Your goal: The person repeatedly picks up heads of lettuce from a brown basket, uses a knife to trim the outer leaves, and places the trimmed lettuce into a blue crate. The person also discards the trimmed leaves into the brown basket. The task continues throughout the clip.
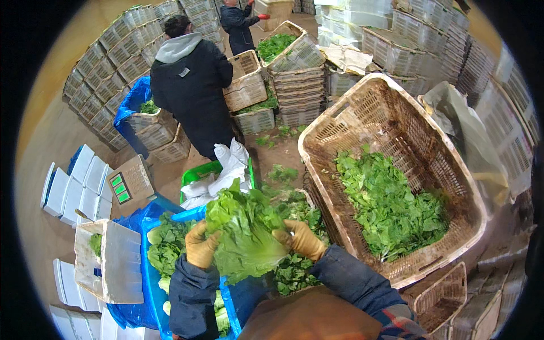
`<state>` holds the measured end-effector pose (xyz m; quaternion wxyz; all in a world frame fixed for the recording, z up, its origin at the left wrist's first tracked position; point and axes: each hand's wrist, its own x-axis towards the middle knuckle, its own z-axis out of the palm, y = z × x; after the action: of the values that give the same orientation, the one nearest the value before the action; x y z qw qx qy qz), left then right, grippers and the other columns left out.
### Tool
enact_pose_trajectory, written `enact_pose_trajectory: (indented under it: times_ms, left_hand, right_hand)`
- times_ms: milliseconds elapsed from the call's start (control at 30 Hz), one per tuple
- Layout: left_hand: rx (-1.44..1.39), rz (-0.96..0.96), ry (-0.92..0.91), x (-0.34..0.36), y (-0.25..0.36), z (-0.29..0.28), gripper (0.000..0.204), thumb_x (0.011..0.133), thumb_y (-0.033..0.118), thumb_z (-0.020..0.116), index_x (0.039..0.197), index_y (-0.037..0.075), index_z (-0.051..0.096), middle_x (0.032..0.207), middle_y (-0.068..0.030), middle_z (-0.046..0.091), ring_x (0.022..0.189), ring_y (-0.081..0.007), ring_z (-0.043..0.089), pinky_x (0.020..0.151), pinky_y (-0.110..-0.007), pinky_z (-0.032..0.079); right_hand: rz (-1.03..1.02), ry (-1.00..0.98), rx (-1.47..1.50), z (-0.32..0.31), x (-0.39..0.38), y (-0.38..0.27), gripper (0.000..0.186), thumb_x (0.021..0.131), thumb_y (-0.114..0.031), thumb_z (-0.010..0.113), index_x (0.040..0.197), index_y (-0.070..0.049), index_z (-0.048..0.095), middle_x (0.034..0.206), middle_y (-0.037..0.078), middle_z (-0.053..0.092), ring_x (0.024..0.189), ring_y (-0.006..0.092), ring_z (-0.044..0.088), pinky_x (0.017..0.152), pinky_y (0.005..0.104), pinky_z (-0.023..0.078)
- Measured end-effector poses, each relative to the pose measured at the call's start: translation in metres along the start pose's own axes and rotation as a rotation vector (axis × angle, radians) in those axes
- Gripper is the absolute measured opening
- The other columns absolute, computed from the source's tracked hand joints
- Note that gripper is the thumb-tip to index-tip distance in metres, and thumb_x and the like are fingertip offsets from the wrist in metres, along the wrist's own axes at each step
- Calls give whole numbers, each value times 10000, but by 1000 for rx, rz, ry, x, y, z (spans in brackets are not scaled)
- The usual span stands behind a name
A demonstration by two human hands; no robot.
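A head of leafy green lettuce (pixel 243 232) is held up in front of me between both hands. My left hand (pixel 202 245), in a tan work glove, has its fingers curled at the leaves' left edge. On the other side my right hand (pixel 304 239), gloved alike, grips the pale stem end. Below the left forearm, more green heads (pixel 169 243) lie in a blue-lined container (pixel 148 226). Loose leaves (pixel 294 272) fill a crate under the right hand. A large, dirty plastic crate (pixel 396 127) to the right has a pile of green leaves (pixel 391 204) in it.
A green basket (pixel 251 170) with white bags (pixel 226 167) stands just ahead. At left are a scale (pixel 131 181), a foam box (pixel 126 269) and white foam boxes (pixel 79 187). A person in dark clothing (pixel 192 90) works ahead; another (pixel 237 25) stands farther back. Crate stacks (pixel 297 90) surround.
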<state>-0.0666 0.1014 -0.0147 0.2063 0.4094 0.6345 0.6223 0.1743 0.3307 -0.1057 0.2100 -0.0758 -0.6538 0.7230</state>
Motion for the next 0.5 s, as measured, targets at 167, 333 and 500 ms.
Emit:
enact_pose_trajectory:
  times_ms: [167, 333, 500]
  left_hand:
    - [-554, -186, 94, -11, -23, -29, 473, 1030, 343, 637, 1370, 19, 587, 1323, -137, 655, 1147, -267, 660, 976, -419, 558]
    - [-1047, -287, 173, -20, -60, 44, 566, 1090, 431, 471, 1499, 39, 474, 1470, -135, 572, 1321, -303, 563, 1118, -455, 477]
    - [-1133, -472, 131, -57, -88, 151, 524, 1007, 322, 664, 1453, 78, 542, 1409, -97, 624, 1277, -280, 595, 1092, -457, 490]
  right_hand:
    - [528, 524, -83, -16, 0, -14, 627, 1000, -458, 672, 1375, 31, 553, 1265, 147, 672, 1144, 253, 623, 999, 395, 496]
    - [428, 312, -34, -12, 0, -25, 1047, 878, -618, 751, 1609, -29, 290, 1548, 222, 446, 1388, 341, 490, 1160, 466, 396]
    - [120, 172, 344, -20, 14, -20, 758, 936, -475, 742, 1461, 18, 506, 1293, 132, 635, 1165, 227, 625, 961, 357, 522]
